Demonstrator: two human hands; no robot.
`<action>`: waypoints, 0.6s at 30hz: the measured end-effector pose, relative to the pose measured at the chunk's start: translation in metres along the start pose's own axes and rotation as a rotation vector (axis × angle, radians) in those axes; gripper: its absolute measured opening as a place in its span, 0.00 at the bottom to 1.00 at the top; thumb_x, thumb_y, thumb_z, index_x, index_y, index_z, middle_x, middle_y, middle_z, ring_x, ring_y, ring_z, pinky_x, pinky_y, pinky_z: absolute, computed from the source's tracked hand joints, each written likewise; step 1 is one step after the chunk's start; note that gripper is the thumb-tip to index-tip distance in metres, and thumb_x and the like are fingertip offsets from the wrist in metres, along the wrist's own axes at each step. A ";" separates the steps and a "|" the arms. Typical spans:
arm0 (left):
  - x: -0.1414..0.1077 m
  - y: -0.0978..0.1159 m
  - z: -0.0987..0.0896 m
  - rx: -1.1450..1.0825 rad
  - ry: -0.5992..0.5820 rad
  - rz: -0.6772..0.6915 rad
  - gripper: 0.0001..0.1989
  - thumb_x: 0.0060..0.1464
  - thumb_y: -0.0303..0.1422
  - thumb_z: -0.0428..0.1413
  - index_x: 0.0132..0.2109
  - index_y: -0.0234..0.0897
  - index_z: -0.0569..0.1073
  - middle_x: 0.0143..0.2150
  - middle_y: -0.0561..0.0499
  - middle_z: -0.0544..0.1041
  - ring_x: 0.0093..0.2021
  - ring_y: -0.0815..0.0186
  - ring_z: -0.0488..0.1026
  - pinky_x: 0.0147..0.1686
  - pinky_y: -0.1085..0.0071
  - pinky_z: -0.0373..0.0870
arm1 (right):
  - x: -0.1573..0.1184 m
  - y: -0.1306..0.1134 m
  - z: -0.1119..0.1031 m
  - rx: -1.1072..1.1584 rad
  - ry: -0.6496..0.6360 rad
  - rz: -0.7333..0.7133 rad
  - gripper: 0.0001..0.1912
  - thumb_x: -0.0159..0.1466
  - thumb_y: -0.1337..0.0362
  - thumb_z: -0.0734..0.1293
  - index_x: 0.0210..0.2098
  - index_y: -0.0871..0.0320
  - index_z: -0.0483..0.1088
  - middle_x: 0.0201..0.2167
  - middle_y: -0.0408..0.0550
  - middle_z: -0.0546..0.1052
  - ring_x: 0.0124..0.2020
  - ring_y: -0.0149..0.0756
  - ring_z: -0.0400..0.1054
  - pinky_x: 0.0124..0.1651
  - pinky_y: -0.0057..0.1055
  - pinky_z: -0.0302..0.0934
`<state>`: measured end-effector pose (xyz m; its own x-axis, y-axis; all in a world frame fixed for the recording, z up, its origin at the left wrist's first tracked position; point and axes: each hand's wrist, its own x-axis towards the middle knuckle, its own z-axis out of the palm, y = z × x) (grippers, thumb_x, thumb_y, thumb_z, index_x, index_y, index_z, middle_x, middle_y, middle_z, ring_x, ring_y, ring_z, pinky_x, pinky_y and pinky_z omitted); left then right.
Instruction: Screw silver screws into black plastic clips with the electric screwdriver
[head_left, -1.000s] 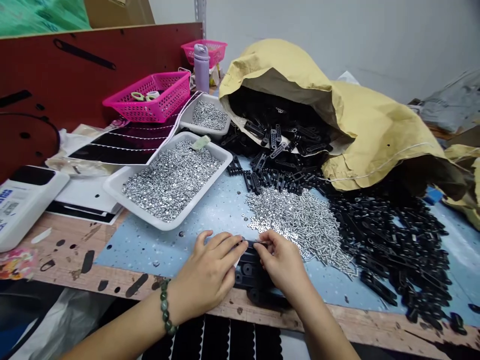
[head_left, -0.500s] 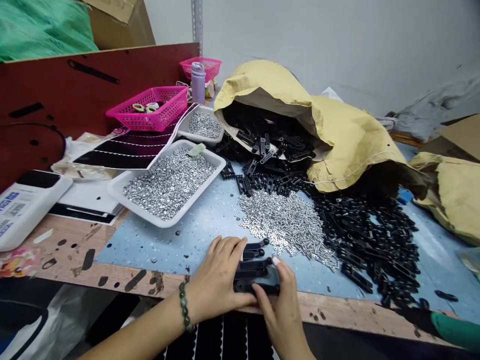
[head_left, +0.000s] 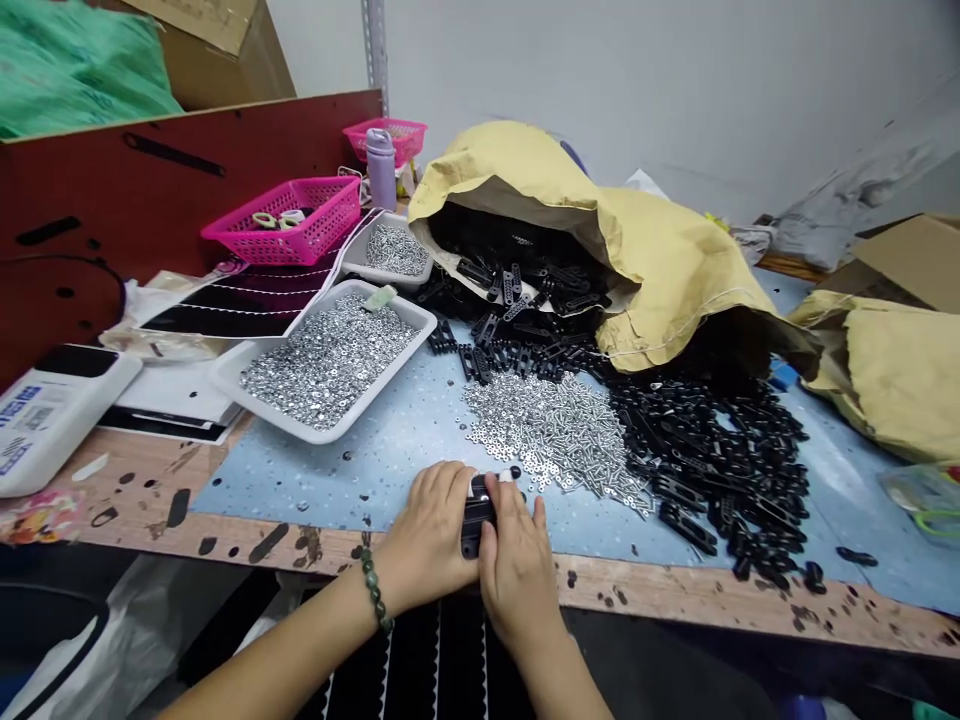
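Observation:
At the table's front edge, my left hand [head_left: 435, 525], with a green bead bracelet on the wrist, grips a small row of black plastic parts [head_left: 475, 515] from the left side. My right hand [head_left: 521, 570] closes on the same parts from the right, its fingers laid over their far ends. Most of the row is hidden between the two hands. Just beyond them lies a heap of silver screws [head_left: 589, 425], with small silver nuts [head_left: 502, 410] on its left. More loose black parts [head_left: 720, 470] are piled to the right.
A white tray of nuts [head_left: 326, 433] stands left of the hands, with a tray of screws [head_left: 420, 275] behind it. An open yellow sack [head_left: 517, 150] spills black parts at the back. A pink basket [head_left: 322, 225], purple bottle [head_left: 381, 175] and white box [head_left: 82, 400] are on the left.
My right hand has moved in toward my left, and its fingers now lie over the black parts. The row looks pressed closer together. The view has shifted slightly; the green sleeve at right has mostly gone.

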<state>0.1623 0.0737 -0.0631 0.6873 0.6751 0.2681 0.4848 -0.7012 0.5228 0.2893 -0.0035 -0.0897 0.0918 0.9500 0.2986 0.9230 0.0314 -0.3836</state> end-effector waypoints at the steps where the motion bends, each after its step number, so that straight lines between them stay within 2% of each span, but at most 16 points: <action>1: 0.000 0.000 0.000 0.009 -0.004 0.004 0.27 0.47 0.33 0.54 0.54 0.33 0.59 0.50 0.40 0.65 0.52 0.50 0.62 0.53 0.49 0.61 | 0.000 0.001 0.001 0.017 0.021 0.029 0.31 0.67 0.69 0.52 0.67 0.59 0.35 0.61 0.56 0.62 0.64 0.47 0.51 0.62 0.59 0.45; 4: 0.002 0.001 0.002 0.033 -0.038 0.010 0.32 0.46 0.36 0.56 0.57 0.31 0.57 0.52 0.38 0.64 0.54 0.48 0.61 0.54 0.48 0.59 | -0.003 0.006 0.001 0.159 0.091 0.093 0.29 0.68 0.67 0.51 0.67 0.59 0.39 0.64 0.56 0.57 0.66 0.45 0.46 0.63 0.57 0.44; 7: 0.007 0.007 0.000 0.004 -0.080 -0.005 0.34 0.41 0.34 0.58 0.56 0.31 0.60 0.50 0.39 0.65 0.52 0.49 0.62 0.52 0.50 0.62 | -0.011 0.010 -0.005 0.372 0.244 0.134 0.25 0.69 0.65 0.51 0.65 0.58 0.45 0.65 0.57 0.55 0.66 0.43 0.46 0.63 0.53 0.48; 10: -0.003 0.006 -0.027 -0.111 -0.069 -0.063 0.31 0.38 0.34 0.60 0.52 0.33 0.64 0.47 0.43 0.66 0.50 0.52 0.63 0.51 0.55 0.64 | -0.026 0.013 -0.014 0.514 0.382 0.157 0.23 0.69 0.64 0.53 0.62 0.58 0.51 0.63 0.58 0.58 0.64 0.46 0.51 0.61 0.53 0.51; 11: -0.015 0.002 -0.042 -0.160 -0.072 -0.097 0.31 0.38 0.34 0.60 0.52 0.35 0.64 0.47 0.44 0.67 0.50 0.53 0.63 0.52 0.57 0.64 | -0.032 0.014 -0.018 0.548 0.405 0.169 0.22 0.68 0.63 0.55 0.61 0.58 0.53 0.61 0.58 0.61 0.63 0.47 0.54 0.60 0.54 0.52; 13: -0.053 -0.011 -0.080 -0.254 -0.120 -0.198 0.34 0.40 0.35 0.60 0.56 0.38 0.62 0.51 0.46 0.66 0.53 0.55 0.64 0.54 0.60 0.62 | -0.043 0.018 -0.026 0.594 0.421 0.214 0.20 0.67 0.61 0.57 0.57 0.58 0.59 0.55 0.57 0.67 0.56 0.48 0.63 0.58 0.54 0.54; 16: -0.135 -0.031 -0.132 -0.306 -0.237 -0.444 0.32 0.46 0.32 0.56 0.60 0.44 0.61 0.55 0.51 0.67 0.56 0.55 0.64 0.56 0.62 0.62 | -0.056 0.031 -0.036 0.575 0.367 0.389 0.17 0.65 0.56 0.59 0.51 0.56 0.66 0.49 0.55 0.72 0.48 0.49 0.69 0.54 0.54 0.57; 18: -0.183 -0.043 -0.146 -0.234 -0.154 -0.624 0.26 0.48 0.33 0.55 0.56 0.45 0.65 0.53 0.52 0.71 0.54 0.53 0.67 0.53 0.62 0.65 | -0.061 0.040 -0.039 0.549 0.331 0.452 0.17 0.65 0.54 0.60 0.49 0.55 0.67 0.44 0.55 0.74 0.44 0.49 0.71 0.50 0.52 0.60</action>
<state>-0.0632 0.0139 -0.0169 0.3950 0.8842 -0.2493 0.6976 -0.1120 0.7077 0.3354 -0.0719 -0.0891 0.6007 0.7678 0.2227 0.4607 -0.1048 -0.8813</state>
